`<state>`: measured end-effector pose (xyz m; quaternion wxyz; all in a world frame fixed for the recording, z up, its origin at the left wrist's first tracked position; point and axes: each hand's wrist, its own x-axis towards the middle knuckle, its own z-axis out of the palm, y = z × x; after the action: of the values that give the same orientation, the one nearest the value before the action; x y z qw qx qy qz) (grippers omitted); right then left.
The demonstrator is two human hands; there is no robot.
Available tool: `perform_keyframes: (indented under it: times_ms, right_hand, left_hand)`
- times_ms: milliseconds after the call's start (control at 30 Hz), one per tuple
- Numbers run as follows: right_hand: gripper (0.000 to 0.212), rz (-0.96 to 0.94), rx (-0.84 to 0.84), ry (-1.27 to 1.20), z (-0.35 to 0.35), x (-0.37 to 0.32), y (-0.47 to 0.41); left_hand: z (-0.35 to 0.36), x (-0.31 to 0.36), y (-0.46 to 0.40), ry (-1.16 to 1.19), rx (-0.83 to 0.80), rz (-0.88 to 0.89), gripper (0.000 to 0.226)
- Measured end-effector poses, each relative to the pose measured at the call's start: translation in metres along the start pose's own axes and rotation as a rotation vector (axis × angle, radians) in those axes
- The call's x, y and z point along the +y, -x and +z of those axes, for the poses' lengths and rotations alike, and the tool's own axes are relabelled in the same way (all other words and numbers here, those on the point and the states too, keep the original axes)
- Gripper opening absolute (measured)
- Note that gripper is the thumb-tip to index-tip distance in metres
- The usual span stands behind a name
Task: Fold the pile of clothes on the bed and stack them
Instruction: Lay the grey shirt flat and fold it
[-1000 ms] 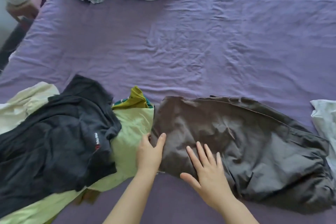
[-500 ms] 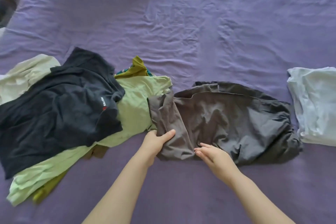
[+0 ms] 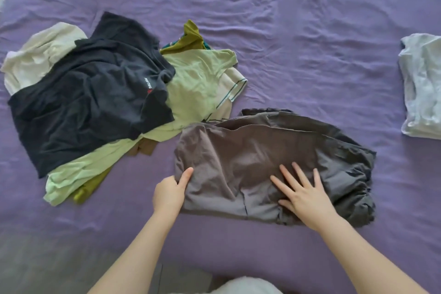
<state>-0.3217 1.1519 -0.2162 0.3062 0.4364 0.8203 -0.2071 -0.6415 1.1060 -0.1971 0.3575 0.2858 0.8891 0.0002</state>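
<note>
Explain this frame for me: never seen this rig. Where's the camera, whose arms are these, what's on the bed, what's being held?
There is no robot. A person wears a camera on the head, looking forward and down at their own bare arms.

The surface is a bed with a purple sheet. On its left lies an unfolded pile: a dark navy shirt on top, light green, cream and olive pieces beneath. At the right edge sits a folded pale blue garment.

In front lies a grey garment. The left hand pinches its left edge; the right hand presses flat on it, fingers spread.

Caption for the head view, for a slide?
Left hand grips grey garment, right hand flat on it.
</note>
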Motion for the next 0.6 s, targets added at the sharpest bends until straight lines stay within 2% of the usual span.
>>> perform_keyframes:
  times_ms: [100, 167, 200, 267, 300, 367, 400, 467, 533, 600]
  right_hand:
    - [0.055, 0.033, -0.031, -0.023, 0.005, -0.005, -0.002]
    - [0.056, 0.054, 0.002, -0.066, 0.011, -0.011, -0.003]
    - [0.056, 0.063, 0.022, -0.067, 0.013, -0.012, -0.002]
    - [0.051, 0.066, 0.088, -0.073, 0.012, -0.008, 0.001]
    - [0.046, 0.071, 0.127, -0.087, 0.008, -0.006, 0.004]
    - [0.044, 0.109, 0.249, -0.094, 0.001, 0.004, 0.014]
    - [0.048, 0.131, 0.341, -0.093, 0.002, 0.012, 0.020]
    - [0.058, 0.225, 0.497, -0.148, 0.008, 0.034, 0.034]
    - [0.064, 0.378, 0.577, -0.284, 0.019, 0.053, 0.047]
    - [0.077, 0.517, 0.580, -0.579, 0.034, 0.065, 0.055]
  left_hand:
    - [0.003, 0.007, -0.001, -0.151, 0.141, 0.024, 0.053]
    - [0.010, 0.015, 0.008, -0.212, 0.334, 0.136, 0.074]
    - [0.015, 0.020, 0.017, -0.229, 0.410, 0.280, 0.078]
    - [0.033, 0.041, 0.037, -0.226, 0.463, 0.677, 0.068]
    - [0.047, 0.052, 0.047, -0.218, 0.432, 0.877, 0.061]
    - [0.076, 0.078, 0.066, -0.302, 0.213, 1.156, 0.056]
    - [0.091, 0.089, 0.074, -0.417, 0.068, 1.193, 0.057]
    - [0.119, 0.101, 0.074, -0.651, -0.126, 1.103, 0.057]
    - [0.137, 0.109, 0.066, -0.760, -0.163, 0.972, 0.060]
    - [0.150, 0.110, 0.061, -0.817, -0.107, 0.938, 0.065]
